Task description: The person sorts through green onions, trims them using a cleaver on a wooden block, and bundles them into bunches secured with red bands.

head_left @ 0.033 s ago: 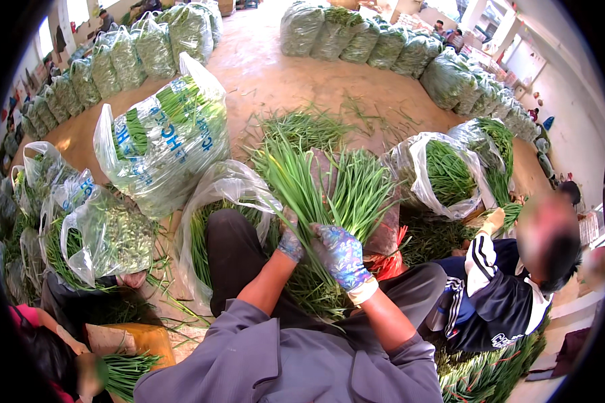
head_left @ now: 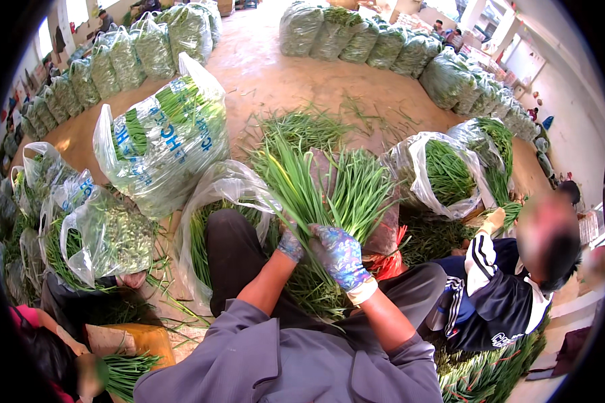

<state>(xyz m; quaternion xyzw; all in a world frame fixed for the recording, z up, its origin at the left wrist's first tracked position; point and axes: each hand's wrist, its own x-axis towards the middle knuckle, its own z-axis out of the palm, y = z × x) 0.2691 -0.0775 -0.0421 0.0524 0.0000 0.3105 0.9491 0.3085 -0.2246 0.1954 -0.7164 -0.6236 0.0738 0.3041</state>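
Both my hands, in patterned blue-purple gloves, are over my lap. My right hand is closed round the lower part of a bunch of long green chives, whose blades fan upward and away from me. Beside it my left hand grips the left part of the bunch low down; leaves partly hide its fingers. One yellowish blade stands out among the green on that side. Loose chives lie between my legs, below my hands. Just left of my left hand, an open clear plastic bag holds more chives.
A large filled bag stands ahead on the left, smaller bags nearer. Open bags of chives are on the right, where a co-worker sits. Loose chives lie on the floor ahead. Rows of full bags line the back.
The blades on the left of the bunch have shifted slightly, and a yellowish one shows more plainly. My hands have barely moved and still hold the chives.
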